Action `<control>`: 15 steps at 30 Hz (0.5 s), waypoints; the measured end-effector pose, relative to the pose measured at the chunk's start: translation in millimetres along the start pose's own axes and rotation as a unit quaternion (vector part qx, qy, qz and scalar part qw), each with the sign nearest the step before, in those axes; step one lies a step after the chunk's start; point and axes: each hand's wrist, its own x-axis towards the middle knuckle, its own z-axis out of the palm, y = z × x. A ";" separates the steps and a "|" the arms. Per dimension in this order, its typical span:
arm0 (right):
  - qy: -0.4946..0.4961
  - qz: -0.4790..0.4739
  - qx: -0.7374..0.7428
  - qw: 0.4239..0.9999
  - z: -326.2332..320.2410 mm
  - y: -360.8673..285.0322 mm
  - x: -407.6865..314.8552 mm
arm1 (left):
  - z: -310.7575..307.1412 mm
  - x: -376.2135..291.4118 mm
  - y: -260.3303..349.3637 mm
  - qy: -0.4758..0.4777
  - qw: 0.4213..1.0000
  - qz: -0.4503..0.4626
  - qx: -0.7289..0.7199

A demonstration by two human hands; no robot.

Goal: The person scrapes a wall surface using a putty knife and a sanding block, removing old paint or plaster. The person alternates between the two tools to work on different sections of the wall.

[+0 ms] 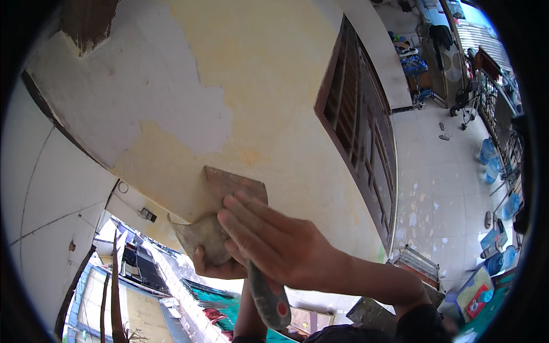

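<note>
My right hand (287, 244) grips a wide-bladed scraper. Its worn dark handle (271, 300) with a red spot sticks out below the palm. The stained blade (236, 183) lies at or very near the yellow wall (274, 141), with my fingers spread flat over its lower part. Lower left, my left hand (221, 269) holds a curved, dull beige-grey piece (199, 236) from beneath; its exact kind is unclear. Part of the left hand is hidden behind the right hand. A pale grey-lilac patch (171, 98) covers the wall beyond the blade.
A dark wooden window frame (358, 128) is set in the wall at right. The tiled floor (429, 184) below bears pale spots, with several blue water bottles (493, 169) along its far side. A metal stepladder (414, 266) stands lower right. A brown beam (88, 25) juts out upper left.
</note>
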 end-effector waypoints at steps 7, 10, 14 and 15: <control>0.000 -0.007 0.006 1.000 0.2 -6.4 -0.4 | 7.9 3.2 0.7 0.015 0.998 0.032 0.060; 0.008 0.015 0.041 0.999 -2.5 -5.5 3.9 | 7.8 1.0 -0.1 0.035 0.995 0.033 0.083; -0.010 -0.015 -0.020 1.000 -2.2 -7.2 6.1 | 2.6 -1.5 -4.4 -0.002 0.987 -0.050 0.151; -0.017 -0.077 -0.060 0.995 -1.5 -10.1 5.4 | -0.5 -0.7 -5.6 -0.023 0.990 -0.051 0.132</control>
